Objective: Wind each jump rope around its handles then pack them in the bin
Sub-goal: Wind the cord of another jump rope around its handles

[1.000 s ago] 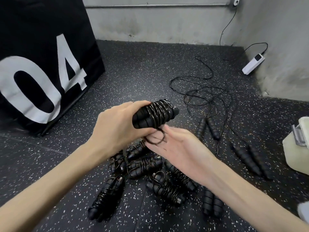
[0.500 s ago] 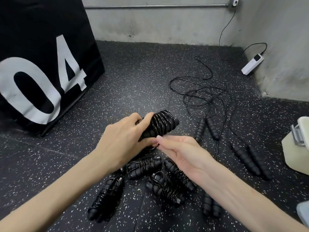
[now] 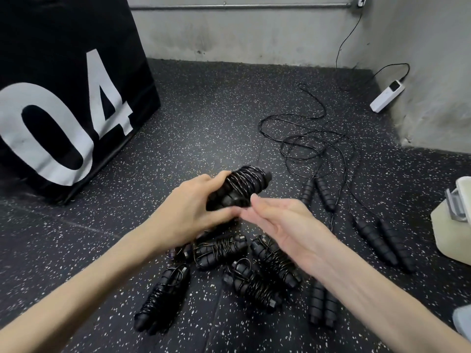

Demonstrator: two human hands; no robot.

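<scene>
Nearest you, wound ropes (image 3: 219, 250) lie heaped on the floor (image 3: 204, 118). Above them, your left hand (image 3: 188, 210) curls its grip around a wound jump rope (image 3: 239, 187); your right hand (image 3: 277, 220) spreads loosely beside it. Beyond, unwound ropes (image 3: 318, 146) sprawl.

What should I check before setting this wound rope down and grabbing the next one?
1. Left hand grips the wound rope: ok.
2. Cord coiled round both handles: ok.
3. Loose end tucked in: cannot tell, hidden behind the fingers.
4. Right hand free, fingers straight: ok.
5. Unwound ropes left on the floor: ok, tangled at right.
6. Bin in reach: cannot tell, only a pale container's edge shows.
</scene>
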